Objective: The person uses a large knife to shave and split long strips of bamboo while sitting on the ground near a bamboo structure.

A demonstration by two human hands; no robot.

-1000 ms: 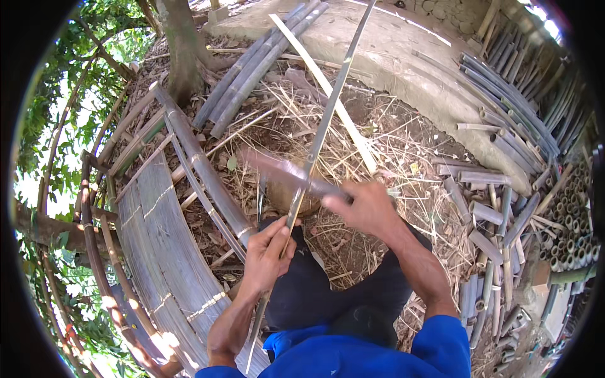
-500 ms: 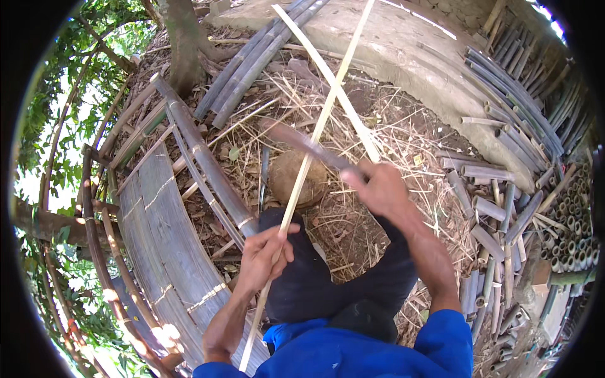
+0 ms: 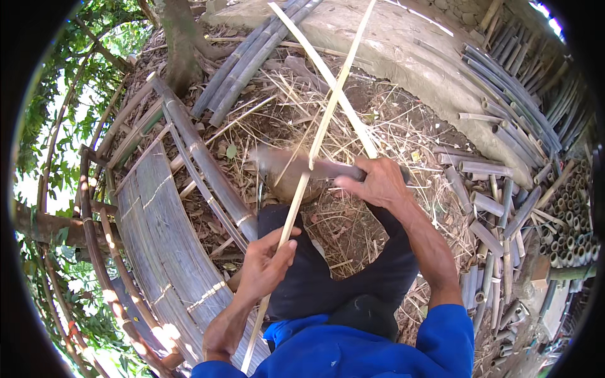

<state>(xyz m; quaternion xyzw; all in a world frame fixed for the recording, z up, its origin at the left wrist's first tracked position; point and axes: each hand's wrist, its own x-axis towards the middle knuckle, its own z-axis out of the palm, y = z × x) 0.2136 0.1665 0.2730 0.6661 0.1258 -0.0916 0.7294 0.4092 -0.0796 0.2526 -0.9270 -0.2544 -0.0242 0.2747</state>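
Note:
My left hand (image 3: pixel 265 268) grips a long thin bamboo strip (image 3: pixel 318 135) that runs from my lap up and away to the top of the view. My right hand (image 3: pixel 377 183) holds the handle of a broad knife (image 3: pixel 296 165), whose blade lies across the strip above my left hand. A second pale bamboo strip (image 3: pixel 328 75) slants across the first one further up. I sit with dark trousers (image 3: pixel 328 277) and blue sleeves.
A curved woven bamboo panel (image 3: pixel 161 233) lies to my left. Long bamboo poles (image 3: pixel 246 60) lie beside a tree trunk (image 3: pixel 183 44) ahead. Cut bamboo sections (image 3: pixel 504 208) are piled at the right. Dry shavings cover the ground.
The knife blade has moved left and down along the strip. My left hand has shifted slightly lower on the strip, and the strip's angle has changed a little.

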